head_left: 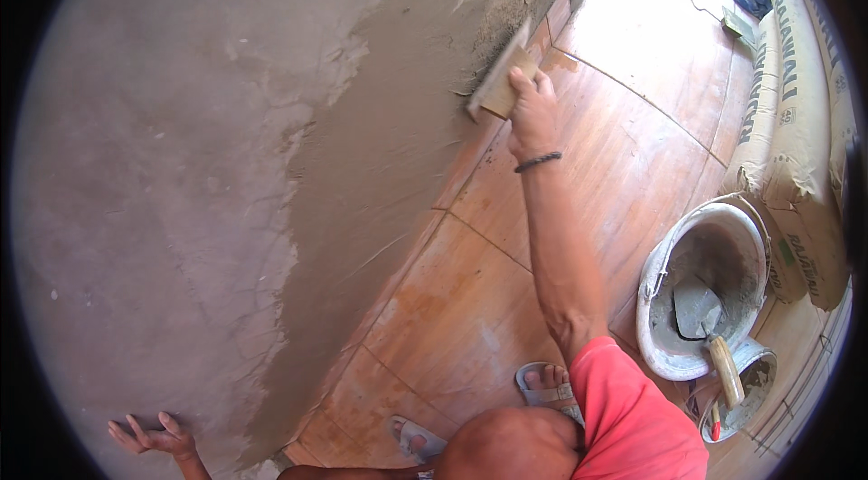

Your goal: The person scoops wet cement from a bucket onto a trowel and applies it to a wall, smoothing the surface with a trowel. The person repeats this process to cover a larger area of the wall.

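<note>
My right hand grips a plastering float. The float's long flat edge lies against the wall, low down where damp mortar meets the tile skirting. A dark braided band circles my right wrist. Far to the lower left, my left hand is raised at the dry grey part of the wall, fingers spread and nothing in them. I cannot tell whether it touches the surface. The wet mortar forms a darker band rising from the floor edge, with a ragged border against the paler wall.
On the right, a mortar-smeared bucket holds a trowel with a wooden handle. A smaller pail stands close behind it. Stacked cement sacks line the far right. My sandalled feet rest on brown floor tiles.
</note>
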### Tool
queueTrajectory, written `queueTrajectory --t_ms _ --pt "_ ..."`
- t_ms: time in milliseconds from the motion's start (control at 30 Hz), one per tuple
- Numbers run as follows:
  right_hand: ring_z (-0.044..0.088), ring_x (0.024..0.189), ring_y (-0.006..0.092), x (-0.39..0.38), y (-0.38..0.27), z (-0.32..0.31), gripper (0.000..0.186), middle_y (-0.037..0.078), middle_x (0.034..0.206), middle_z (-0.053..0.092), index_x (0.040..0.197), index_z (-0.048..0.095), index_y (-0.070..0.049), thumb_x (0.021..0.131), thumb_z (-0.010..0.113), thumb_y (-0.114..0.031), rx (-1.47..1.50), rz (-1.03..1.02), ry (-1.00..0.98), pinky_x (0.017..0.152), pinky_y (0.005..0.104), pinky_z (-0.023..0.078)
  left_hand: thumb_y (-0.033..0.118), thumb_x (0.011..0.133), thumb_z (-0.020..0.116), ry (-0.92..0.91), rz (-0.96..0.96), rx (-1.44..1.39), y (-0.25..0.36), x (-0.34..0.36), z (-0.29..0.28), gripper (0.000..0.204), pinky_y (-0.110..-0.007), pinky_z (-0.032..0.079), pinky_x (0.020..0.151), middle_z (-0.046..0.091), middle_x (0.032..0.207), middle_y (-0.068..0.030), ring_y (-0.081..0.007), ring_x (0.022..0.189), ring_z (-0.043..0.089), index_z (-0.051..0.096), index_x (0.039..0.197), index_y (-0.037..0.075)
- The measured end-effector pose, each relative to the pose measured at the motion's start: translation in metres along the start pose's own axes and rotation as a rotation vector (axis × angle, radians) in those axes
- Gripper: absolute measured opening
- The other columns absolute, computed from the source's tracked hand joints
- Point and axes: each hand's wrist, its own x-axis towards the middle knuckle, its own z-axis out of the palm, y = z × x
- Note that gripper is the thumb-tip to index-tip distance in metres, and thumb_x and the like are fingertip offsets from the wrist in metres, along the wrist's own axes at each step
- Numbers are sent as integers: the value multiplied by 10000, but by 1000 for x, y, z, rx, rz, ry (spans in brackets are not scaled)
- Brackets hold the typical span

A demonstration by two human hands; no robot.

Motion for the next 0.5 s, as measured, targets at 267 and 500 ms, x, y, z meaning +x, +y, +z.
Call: queueTrajectory --t_ms 267,500 --pt "606 1015 232 -143 -88 108 535 158 1118 572 1279 431 33 876 652 -241 -277 -563 -456 870 341 512 345 953 523 -21 -14 16 1 0 -6 551 -549 209 1112 204 1498 -191 -388 1386 208 360 1381 38" --pt "549 1172 252 -166 -66 16 505 150 1290 544 1370 391 13 978 483 -291 427 -41 -367 985 377 459 275 913 536 -304 138 -340 60 33 -53 541 -582 187 1105 328 1450 -200 -432 1375 259 368 1395 94"
